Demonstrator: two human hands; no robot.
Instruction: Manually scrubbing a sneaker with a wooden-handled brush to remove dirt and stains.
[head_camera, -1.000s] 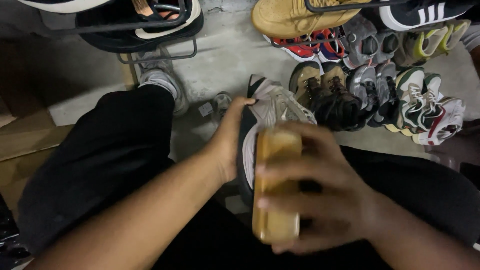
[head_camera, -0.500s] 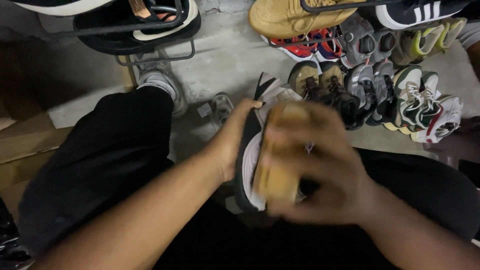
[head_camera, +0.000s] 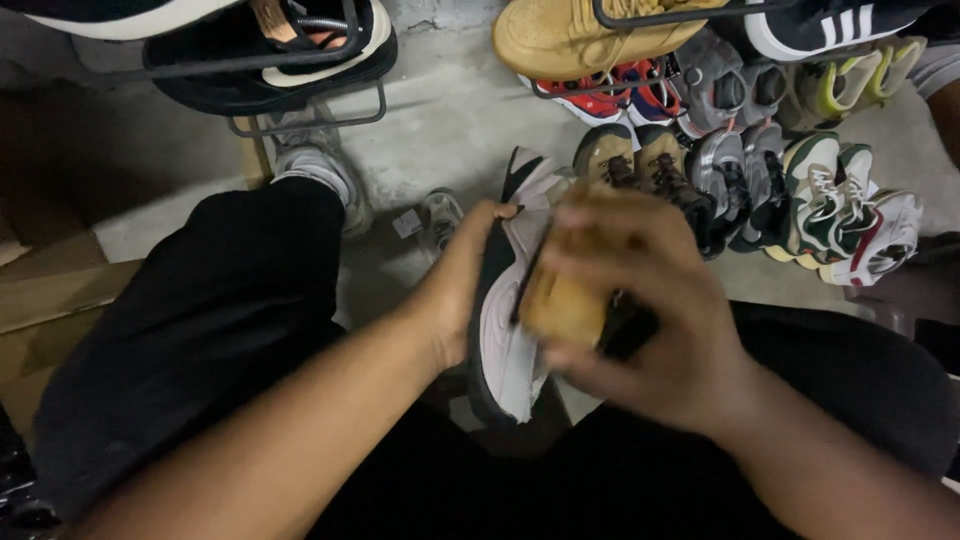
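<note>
My left hand (head_camera: 458, 285) grips a grey and white sneaker (head_camera: 508, 345) with a black sole by its side, holding it on edge over my lap. My right hand (head_camera: 650, 310), blurred with motion, holds a tan wooden brush (head_camera: 565, 300) pressed against the sneaker's upper. The brush's bristle side is hidden against the shoe. My black trousers (head_camera: 200, 320) fill the lower part of the view.
Several pairs of shoes line the concrete floor at the right: brown boots (head_camera: 640, 160), grey sneakers (head_camera: 740, 170), white-green-red sneakers (head_camera: 850, 215). A metal rack (head_camera: 300, 100) with dark shoes stands top left, a tan shoe (head_camera: 570, 35) top centre. Cardboard (head_camera: 50, 290) lies left.
My right hand has moved the brush up along the sneaker, from near my lap toward its middle. My left hand keeps the shoe in the same grip.
</note>
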